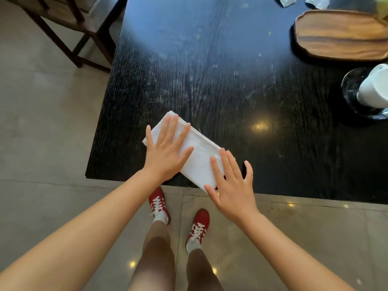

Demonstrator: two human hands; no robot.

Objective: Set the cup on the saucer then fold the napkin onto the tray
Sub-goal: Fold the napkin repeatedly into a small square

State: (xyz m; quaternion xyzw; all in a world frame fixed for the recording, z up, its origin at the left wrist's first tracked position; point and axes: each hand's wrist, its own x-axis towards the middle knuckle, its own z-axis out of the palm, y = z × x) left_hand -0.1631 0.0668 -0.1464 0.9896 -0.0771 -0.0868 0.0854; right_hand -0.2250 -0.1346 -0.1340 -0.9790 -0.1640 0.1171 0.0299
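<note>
A white napkin (pixel 197 156), folded into a long rectangle, lies slanted near the front edge of the black table (pixel 210 70). My left hand (pixel 165 152) rests flat on its upper left end, fingers spread. My right hand (pixel 233 185) lies flat on its lower right end, fingers apart. At the right edge a white cup (pixel 373 89) stands on a clear glass saucer (pixel 350 91). The oval wooden tray (pixel 340 34) sits at the far right with nothing on its visible part.
Two small white packets (pixel 285 0) (pixel 317 2) lie at the table's far edge. A dark wooden chair (pixel 69 28) stands on the tiled floor at the left. The table's front edge runs just below the napkin.
</note>
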